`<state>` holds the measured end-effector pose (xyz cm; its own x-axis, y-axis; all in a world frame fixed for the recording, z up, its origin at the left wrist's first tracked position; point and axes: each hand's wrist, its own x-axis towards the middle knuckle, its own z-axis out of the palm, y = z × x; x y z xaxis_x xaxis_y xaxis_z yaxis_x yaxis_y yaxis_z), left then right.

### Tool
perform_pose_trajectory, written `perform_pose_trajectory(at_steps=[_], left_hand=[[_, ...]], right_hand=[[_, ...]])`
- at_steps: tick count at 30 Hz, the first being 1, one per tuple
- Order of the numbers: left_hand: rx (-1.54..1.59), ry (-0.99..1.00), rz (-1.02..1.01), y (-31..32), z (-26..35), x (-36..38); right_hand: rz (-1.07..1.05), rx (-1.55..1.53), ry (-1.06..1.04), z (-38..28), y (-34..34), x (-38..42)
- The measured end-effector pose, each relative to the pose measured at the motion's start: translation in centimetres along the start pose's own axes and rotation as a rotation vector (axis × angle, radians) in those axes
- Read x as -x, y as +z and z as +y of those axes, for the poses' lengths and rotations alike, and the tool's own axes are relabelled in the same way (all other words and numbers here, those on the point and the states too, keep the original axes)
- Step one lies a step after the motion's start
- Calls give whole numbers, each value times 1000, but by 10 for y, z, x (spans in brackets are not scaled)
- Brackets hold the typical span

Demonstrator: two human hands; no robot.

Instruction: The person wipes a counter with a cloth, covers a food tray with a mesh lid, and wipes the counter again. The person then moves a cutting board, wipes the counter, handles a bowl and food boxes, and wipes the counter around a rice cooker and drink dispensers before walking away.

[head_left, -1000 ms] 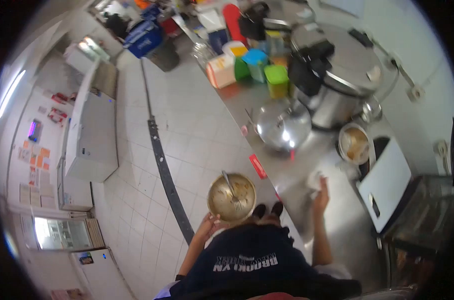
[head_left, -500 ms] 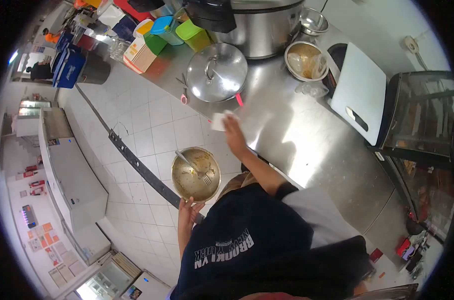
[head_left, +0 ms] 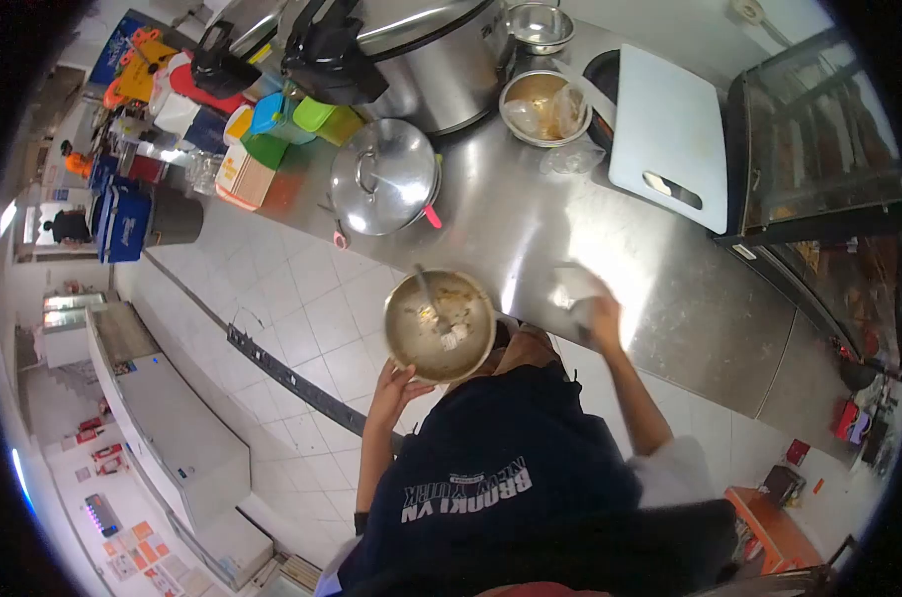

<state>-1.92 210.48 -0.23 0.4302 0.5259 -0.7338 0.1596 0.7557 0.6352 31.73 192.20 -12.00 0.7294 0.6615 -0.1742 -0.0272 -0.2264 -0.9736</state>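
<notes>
My left hand (head_left: 399, 386) grips the near-left rim of a metal mixing bowl (head_left: 401, 333), held off the counter's edge over the floor. Inside the bowl lie a fork (head_left: 426, 291), its handle toward the far rim, and some pale food scraps. Out over the steel counter is my right hand (head_left: 602, 318), smeared by motion. A white cloth (head_left: 564, 297), folded or crumpled, shows blurred at its fingers, close over the counter.
A round lid (head_left: 381, 179) lies at the counter's left edge beside scissors (head_left: 339, 237). Behind stands a large steel cooker (head_left: 426, 85). A bowl with plastic bags (head_left: 545, 109) and a white cutting board (head_left: 670, 139) are at the back right, near a glass cabinet (head_left: 819, 129).
My right hand has swept rightward and toward me across the counter with the white cloth. My left hand has shifted the bowl rightward and slightly up. The camera view has turned.
</notes>
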Motion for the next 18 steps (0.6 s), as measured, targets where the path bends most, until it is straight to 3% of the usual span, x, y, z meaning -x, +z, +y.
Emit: perform_pose_trajectory(at_steps=[1, 3, 6, 9, 11, 15, 18], left_hand=[[-28, -2, -61, 11, 4, -14], [-6, -13, -154, 35, 9, -45], [9, -6, -239, 67, 13, -87], [-52, 17, -280, 82, 18, -105], [-108, 12, -280, 83, 24, -107], [-138, 4, -262, 56, 19, -88], [-64, 13, -187, 37, 7, -63]], right_hand=[[149, 29, 24, -53, -31, 12], [435, 469, -156, -31, -81, 25], [568, 755, -166, 12, -114, 42], [509, 629, -148, 40, -88, 30], [461, 651, -239, 30, -43, 6], [155, 501, -411, -2, 35, -62], [123, 417, -469, -12, 89, -125]])
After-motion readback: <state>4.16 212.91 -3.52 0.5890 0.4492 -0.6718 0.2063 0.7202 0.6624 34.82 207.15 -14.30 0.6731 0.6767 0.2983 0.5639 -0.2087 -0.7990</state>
